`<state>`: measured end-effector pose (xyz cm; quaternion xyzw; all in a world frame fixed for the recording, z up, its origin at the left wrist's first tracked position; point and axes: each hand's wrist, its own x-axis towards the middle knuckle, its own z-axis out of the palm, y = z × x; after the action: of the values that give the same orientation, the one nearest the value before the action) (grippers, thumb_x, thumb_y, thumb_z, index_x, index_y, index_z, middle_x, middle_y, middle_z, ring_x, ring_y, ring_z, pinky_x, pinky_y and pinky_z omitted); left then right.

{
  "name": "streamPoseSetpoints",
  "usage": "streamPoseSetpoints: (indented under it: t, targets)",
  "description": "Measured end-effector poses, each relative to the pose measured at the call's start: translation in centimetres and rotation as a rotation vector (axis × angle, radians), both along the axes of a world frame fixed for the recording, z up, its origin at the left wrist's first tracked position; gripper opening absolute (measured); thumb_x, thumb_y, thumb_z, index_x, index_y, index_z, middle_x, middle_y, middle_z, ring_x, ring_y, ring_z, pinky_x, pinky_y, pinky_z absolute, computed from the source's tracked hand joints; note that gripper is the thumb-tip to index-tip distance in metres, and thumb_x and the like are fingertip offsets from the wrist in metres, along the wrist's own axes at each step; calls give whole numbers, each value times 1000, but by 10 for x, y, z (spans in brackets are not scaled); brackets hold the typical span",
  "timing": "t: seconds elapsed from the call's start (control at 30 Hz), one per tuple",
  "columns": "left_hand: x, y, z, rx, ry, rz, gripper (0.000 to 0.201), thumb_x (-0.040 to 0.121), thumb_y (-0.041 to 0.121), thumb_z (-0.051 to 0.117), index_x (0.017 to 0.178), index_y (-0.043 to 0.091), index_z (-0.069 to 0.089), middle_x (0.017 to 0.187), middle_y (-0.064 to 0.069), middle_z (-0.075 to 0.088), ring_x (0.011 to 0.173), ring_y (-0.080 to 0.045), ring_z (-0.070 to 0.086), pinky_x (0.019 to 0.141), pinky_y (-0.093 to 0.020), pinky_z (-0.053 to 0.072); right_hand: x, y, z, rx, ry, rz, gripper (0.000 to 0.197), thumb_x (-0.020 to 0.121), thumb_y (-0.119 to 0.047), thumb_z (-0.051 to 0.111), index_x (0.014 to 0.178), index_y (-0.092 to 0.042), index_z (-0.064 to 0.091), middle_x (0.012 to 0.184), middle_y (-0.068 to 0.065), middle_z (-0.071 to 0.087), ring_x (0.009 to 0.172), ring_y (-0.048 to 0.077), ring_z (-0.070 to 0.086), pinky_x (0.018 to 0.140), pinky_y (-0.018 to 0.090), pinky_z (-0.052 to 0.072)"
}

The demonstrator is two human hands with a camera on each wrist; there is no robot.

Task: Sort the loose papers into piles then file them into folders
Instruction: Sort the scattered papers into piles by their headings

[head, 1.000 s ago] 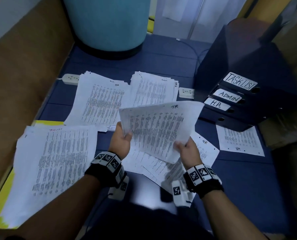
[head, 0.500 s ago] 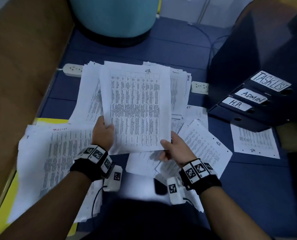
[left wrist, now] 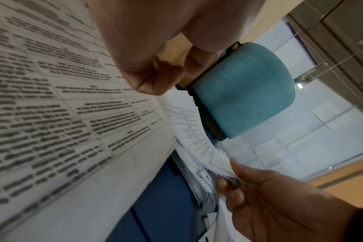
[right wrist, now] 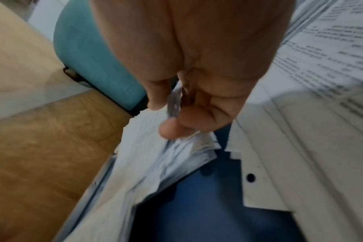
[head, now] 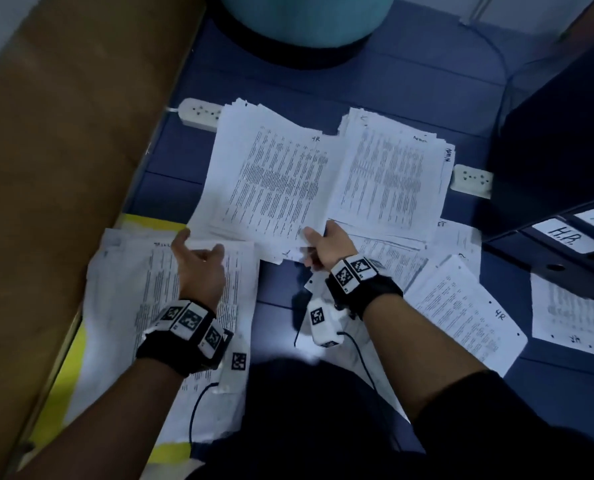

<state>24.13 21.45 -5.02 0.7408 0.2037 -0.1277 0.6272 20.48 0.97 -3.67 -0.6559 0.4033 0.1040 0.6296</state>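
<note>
Sheet (head: pixel 275 181) lengthwise away, right hand (head: pixel 326 245) pinching corner.

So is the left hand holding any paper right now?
No, the left hand is open above the pile at the person's left, holding nothing, while the right hand pinches the HR sheet.

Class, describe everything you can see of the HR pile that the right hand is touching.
The HR pile is a thick, slightly fanned stack of white printed sheets with dense tabular text and a handwritten "HR" at the top corner. It lies on the blue floor, over a power strip, beside the Admin pile. The right hand pinches its near corner.
</note>
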Motion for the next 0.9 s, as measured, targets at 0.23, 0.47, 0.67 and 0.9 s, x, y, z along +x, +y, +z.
streamPoseSetpoints:
  t: [0.23,0.47,0.67,0.9]
  targets:
    - [-14,-23,20,54,-96,-323,24,91,6,55,109,23,56,73,3,48,57,-14,46,53,-28,42,-49,-32,10,-132,-14,-56,26,95,-33,58,97,-8,53,69,8,60,45,19,51,43,24,36]
    - [-61,-95,50,-26,-145,-699,21,93,1,50,93,20,58,69,-3,49,54,-15,49,51,-27,43,-171,-122,16,-264,-25,-249,18,92,-24,64,90,-6,62,81,11,66,55,18,58,52,27,44]
    - [-118,-167,66,-25,-112,-908,22,89,1,50,90,21,60,75,-3,58,62,-14,58,55,-26,46,-277,-195,9,-488,160,-397,18,88,-29,69,78,-16,60,88,8,69,76,28,67,75,41,54]
    - [-181,-237,67,53,-133,-1058,16,92,6,49,91,18,60,78,-9,63,62,-15,60,55,-22,47,-334,-266,-2,-739,412,-138,30,93,-25,61,117,-8,63,131,15,54,118,36,53,88,36,46]
